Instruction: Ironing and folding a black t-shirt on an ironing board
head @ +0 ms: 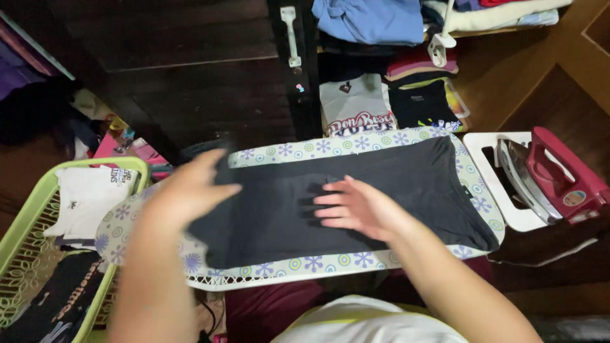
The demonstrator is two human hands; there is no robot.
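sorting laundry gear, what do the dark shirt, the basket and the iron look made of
Shirt: soft matte knit, likely cotton; it lies limp and creased. Basket: glossy green plastic, moulded lattice walls. Iron: shiny metal soleplate, red plastic body.

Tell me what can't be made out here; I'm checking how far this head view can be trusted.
- Left hand: motion-blurred, so its grip on the dark shirt is unclear.
- Shirt's left end: hidden behind that hand.
- Ironing board: its legs are hidden beneath it.
- Laundry basket: cut off by the left edge.
- Iron: its soleplate is turned away.
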